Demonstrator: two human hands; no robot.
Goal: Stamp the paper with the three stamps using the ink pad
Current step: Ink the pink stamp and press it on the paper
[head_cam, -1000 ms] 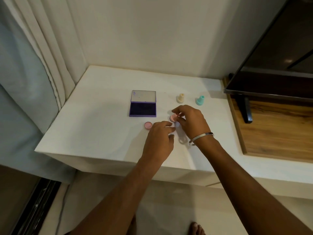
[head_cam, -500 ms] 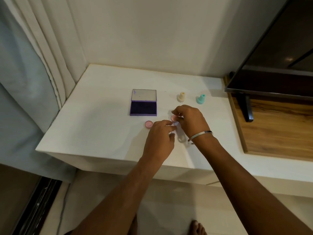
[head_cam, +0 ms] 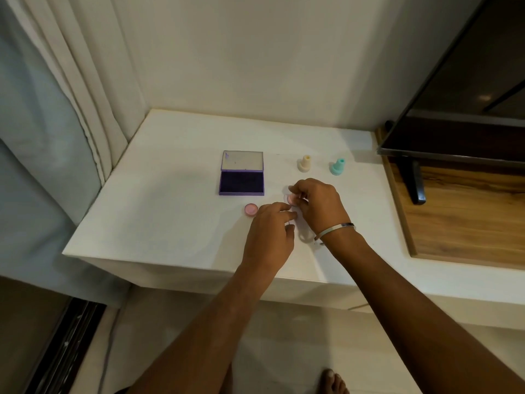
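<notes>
Gripping one pink stamp [head_cam: 291,198] with both hands, right [head_cam: 319,206], left [head_cam: 271,228], two stamps upright, cream [head_cam: 304,163], teal [head_cam: 337,166], one open ink pad [head_cam: 241,185]

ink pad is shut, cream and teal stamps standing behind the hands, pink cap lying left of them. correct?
Not quite: the ink pad is open, lid tipped back, dark pad exposed, as the head view shows. The cream stamp and teal stamp do stand behind the hands, with the pink cap left of them.

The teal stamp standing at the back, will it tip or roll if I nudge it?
The teal stamp stands upright on a base wider than its neck, so a low nudge would probably slide it. A push near the top might topple it, and its round body could then roll in a curve. It looks like light plastic.
</notes>
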